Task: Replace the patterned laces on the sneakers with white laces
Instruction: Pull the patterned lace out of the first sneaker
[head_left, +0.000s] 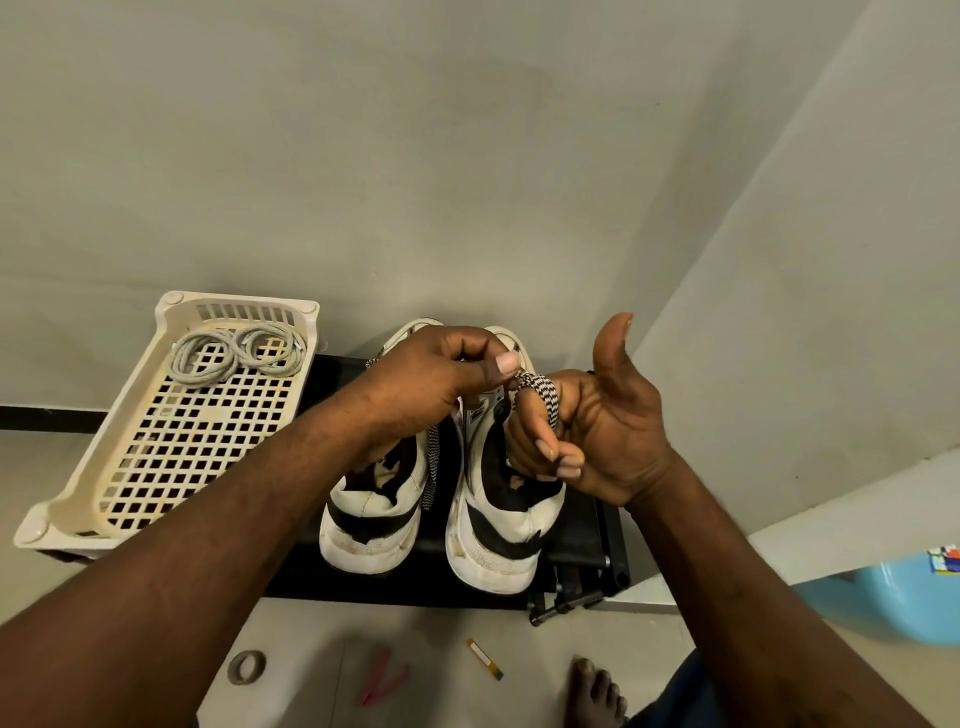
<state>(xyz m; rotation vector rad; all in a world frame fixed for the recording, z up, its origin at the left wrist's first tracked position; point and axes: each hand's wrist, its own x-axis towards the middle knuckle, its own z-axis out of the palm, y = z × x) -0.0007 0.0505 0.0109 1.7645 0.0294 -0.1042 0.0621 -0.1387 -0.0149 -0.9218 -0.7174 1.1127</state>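
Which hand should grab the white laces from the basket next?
Probably the left hand. The basket with the white laces sits on its side, and it only pinches the patterned lace. The right hand has that lace wound round its fingers and is farther away.

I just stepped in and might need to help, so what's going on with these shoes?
A person has a patterned lace wrapped round the fingers of the right hand, and the left hand pinches the same lace. Both hands are over a pair of white-and-black sneakers that stand on a black stand. The white laces lie coiled in the cream basket beside the stand, and no hand is touching them.
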